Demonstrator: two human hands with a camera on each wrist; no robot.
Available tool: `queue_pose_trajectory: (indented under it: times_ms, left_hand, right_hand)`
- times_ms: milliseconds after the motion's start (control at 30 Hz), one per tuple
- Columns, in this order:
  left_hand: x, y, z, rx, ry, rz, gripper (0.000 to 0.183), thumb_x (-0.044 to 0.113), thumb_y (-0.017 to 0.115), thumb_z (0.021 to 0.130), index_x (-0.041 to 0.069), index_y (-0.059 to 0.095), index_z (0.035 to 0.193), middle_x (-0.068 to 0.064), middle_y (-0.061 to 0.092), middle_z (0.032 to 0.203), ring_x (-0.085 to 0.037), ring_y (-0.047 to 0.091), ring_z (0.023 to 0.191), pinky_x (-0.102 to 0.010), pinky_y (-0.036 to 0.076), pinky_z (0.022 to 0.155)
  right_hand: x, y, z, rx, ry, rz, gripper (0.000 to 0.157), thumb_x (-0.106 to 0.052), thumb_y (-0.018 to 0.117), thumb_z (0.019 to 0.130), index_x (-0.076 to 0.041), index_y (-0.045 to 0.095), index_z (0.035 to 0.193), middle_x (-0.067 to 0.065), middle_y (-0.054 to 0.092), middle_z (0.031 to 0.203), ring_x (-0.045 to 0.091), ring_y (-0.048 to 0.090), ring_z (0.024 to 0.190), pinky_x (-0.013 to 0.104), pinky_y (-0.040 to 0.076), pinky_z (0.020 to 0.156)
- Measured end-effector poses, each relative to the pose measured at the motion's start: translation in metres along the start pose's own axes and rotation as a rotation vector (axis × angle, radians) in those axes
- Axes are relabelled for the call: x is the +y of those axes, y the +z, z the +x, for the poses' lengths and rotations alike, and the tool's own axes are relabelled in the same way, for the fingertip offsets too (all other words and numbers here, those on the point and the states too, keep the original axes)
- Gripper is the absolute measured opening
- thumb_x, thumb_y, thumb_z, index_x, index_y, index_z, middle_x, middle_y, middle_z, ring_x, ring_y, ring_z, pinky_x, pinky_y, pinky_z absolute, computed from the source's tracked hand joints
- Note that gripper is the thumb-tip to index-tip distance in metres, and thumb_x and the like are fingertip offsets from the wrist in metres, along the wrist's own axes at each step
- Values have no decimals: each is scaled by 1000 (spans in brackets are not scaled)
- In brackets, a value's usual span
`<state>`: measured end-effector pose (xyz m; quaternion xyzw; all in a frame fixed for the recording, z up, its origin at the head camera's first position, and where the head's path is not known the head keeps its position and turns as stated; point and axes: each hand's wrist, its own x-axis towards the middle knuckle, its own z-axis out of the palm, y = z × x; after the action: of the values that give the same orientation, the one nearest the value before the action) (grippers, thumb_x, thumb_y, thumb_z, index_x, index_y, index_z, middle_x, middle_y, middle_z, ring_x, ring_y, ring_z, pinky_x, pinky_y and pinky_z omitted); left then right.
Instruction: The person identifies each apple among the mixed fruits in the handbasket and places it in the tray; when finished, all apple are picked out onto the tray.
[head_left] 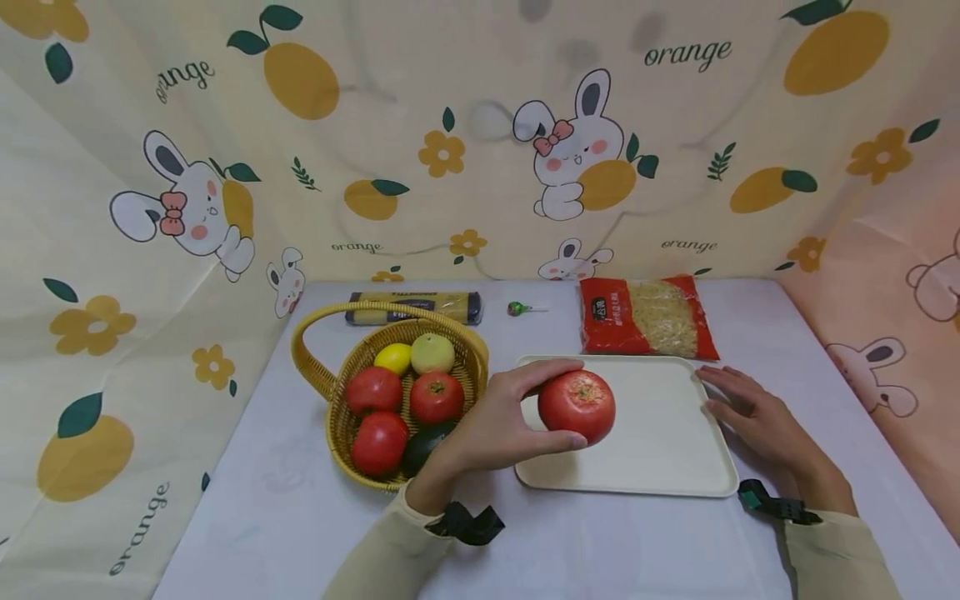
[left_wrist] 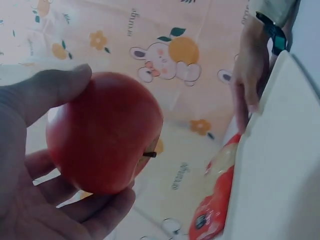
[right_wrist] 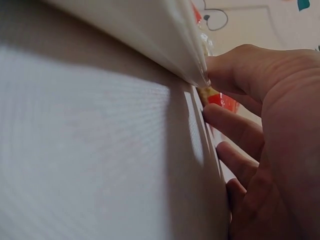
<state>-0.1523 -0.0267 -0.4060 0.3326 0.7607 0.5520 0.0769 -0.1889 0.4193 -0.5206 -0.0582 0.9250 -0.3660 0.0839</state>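
Observation:
My left hand (head_left: 495, 425) grips a red apple (head_left: 577, 407) over the left part of a cream rectangular tray (head_left: 652, 458). In the left wrist view the apple (left_wrist: 105, 132) shows a short dark stem, with the thumb on one side and the fingers around the other. At the tray's right edge is my right hand (head_left: 761, 421). The right wrist view shows its thumb (right_wrist: 232, 70) touching the tray rim (right_wrist: 197, 65), while the other fingers rest on the table beside it. Nothing is held in that palm.
Left of the tray stands a wicker basket (head_left: 318, 380) with red apples, a yellow lemon (head_left: 393, 358), a pale green round fruit (head_left: 432, 353) and a dark green fruit (head_left: 423, 448). Behind lie a spaghetti pack (head_left: 442, 308), a lollipop (head_left: 516, 308) and a red pasta bag (head_left: 611, 321).

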Motion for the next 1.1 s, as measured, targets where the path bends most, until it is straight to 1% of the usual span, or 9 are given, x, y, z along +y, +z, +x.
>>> queue_pose_trajectory:
  times_ms: [67,200,367,467,633,733,833,1000,1100]
  left_hand:
    - [-5,11,11,7,-9,1,77,24,91,90,24,56,159,3,62,156,-10,60,137,-23,59,103]
    - [-15,29,31,9,-55,20,77,25,92,90,25,57,158,4,63,155,-7,60,135,-20,58,100]
    - [-29,47,56,18,-119,60,76,27,92,90,25,58,158,3,66,148,-6,63,126,-18,58,95]
    - [-37,58,70,23,-159,87,77,29,93,89,25,58,157,2,67,145,-6,62,123,-17,59,92]
    - [-49,77,93,6,-200,141,77,34,93,89,26,58,157,6,66,147,-7,59,127,-18,58,91]
    - [-55,90,105,-5,-212,152,76,35,93,89,27,59,156,8,64,150,-6,58,129,-18,58,93]
    - [-61,102,115,1,-222,152,76,35,93,88,26,59,156,9,65,149,-5,59,129,-17,57,94]
    - [-71,123,130,20,-226,153,76,35,93,89,23,59,156,8,66,145,-3,59,126,-15,56,94]
    - [-76,134,136,20,-239,154,76,34,93,89,24,59,156,8,67,145,-4,60,126,-16,56,96]
  right_hand:
    - [0,0,0,-2,7,0,67,-38,66,111,-15,42,169,30,28,176,60,7,164,94,18,112]
    - [1,1,0,0,4,-7,68,-38,66,110,-16,42,170,29,29,176,59,6,165,93,19,112]
    - [-2,0,-1,19,-30,-29,65,-35,67,110,-13,45,168,30,32,174,60,10,164,94,19,112]
    - [-1,0,-1,20,-33,-38,65,-36,66,111,-14,44,168,30,32,174,60,10,164,94,19,111]
    - [0,0,-1,15,-32,-46,66,-36,67,110,-15,45,168,30,33,174,61,11,163,95,20,110]
    - [0,-1,0,17,-58,-41,65,-33,69,109,-15,46,167,30,36,173,61,13,163,95,22,109]
    - [0,-2,2,19,-80,-41,64,-30,70,109,-15,47,167,29,38,172,60,15,162,95,23,109]
    - [1,-2,1,14,-53,-45,65,-29,70,108,-16,46,167,29,37,172,59,16,162,95,25,108]
    - [2,-2,-1,10,-41,-45,65,-30,70,108,-16,46,168,28,37,173,59,15,163,94,25,108]
